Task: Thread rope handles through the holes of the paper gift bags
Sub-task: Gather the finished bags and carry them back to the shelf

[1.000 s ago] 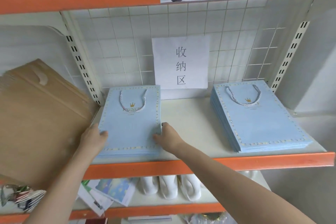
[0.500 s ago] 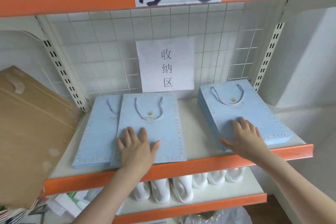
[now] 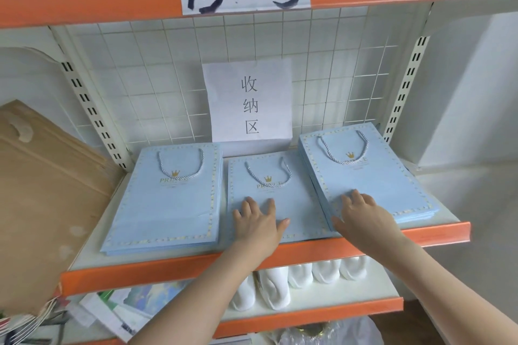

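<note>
Left hand [image 3: 256, 223]: bare, ungloved. Right hand [image 3: 364, 214]: bare, ungloved. Both forearms unsleeved as far as the frame's edge.

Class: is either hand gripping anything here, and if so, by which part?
Nothing is gripped. The left hand lies flat on the middle light-blue paper gift bag; the right hand lies flat on the right stack of bags.

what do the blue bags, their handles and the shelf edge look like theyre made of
The blue bags look like matte paper or thin card: flat, with crisp edges and a printed gold border. Their handles look like twisted cord, pale blue and white, with visible spiral strands. The shelf edge appears to be orange painted metal with a smooth, even, slightly glossy face, though this is less certain.
</note>
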